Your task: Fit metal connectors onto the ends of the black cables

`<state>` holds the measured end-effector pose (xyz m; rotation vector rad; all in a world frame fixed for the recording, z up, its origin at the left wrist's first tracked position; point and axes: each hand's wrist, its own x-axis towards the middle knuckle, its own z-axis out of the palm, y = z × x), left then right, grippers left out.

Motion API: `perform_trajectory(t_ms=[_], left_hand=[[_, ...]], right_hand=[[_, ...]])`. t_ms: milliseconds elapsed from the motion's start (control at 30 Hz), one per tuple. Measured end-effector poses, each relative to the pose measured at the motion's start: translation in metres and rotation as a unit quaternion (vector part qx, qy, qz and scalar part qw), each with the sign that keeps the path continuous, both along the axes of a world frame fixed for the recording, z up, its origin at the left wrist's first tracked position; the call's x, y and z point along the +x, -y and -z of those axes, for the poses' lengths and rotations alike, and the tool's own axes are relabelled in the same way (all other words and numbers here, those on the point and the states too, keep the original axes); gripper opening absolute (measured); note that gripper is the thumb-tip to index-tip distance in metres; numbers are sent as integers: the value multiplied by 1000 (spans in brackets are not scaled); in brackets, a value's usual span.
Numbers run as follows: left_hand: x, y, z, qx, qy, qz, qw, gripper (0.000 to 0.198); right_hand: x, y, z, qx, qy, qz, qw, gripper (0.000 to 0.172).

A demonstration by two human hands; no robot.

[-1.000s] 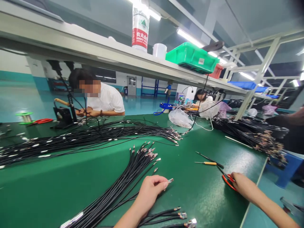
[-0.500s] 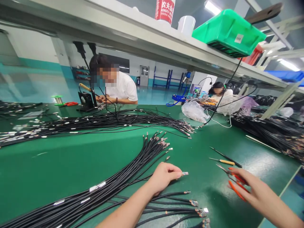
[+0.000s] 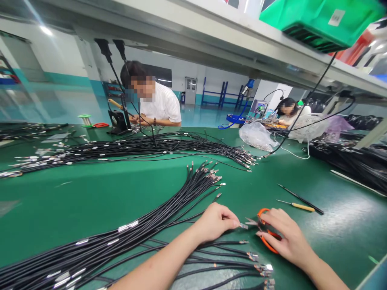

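My left hand (image 3: 218,222) is closed around the end of a black cable, with the cable's small metal connector (image 3: 243,226) sticking out past thumb and forefinger. My right hand (image 3: 282,233) grips a pair of orange-handled scissors (image 3: 266,212). Their blades are parted and point left, close to the connector; I cannot tell whether they touch it. Below my hands, several more black cables (image 3: 223,254) lie with bare connector ends toward the right. A thick bundle of black cables (image 3: 163,213) with white labels curves across the table at the left.
A yellow-handled pick (image 3: 303,207) and a black pen-like tool (image 3: 299,198) lie at the right. Another cable bundle (image 3: 145,149) stretches behind. A co-worker (image 3: 160,100) sits across the table (image 3: 90,201). Overhead runs a shelf (image 3: 193,30) carrying a green bin (image 3: 320,24).
My right hand has brought the scissors left, up to the connector in my left hand. The left hand keeps its hold on the cable. The camera view has shifted.
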<state>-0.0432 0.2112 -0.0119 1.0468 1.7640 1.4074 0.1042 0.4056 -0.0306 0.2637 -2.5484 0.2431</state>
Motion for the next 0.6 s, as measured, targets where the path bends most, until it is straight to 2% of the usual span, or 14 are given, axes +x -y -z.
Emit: perform_trajectory(t_ms=[133, 300, 600], left_hand=[[-1, 0, -4, -14, -42, 31, 999, 18], [-2, -1, -7, -31, -58, 48, 997, 17], [-5, -2, -9, -52, -95, 77, 991, 16]], right_hand=[[2, 1, 2, 21, 25, -26, 999, 29], [4, 3, -1, 24, 59, -13, 998, 22], [6, 4, -4, 40, 27, -7, 999, 17]])
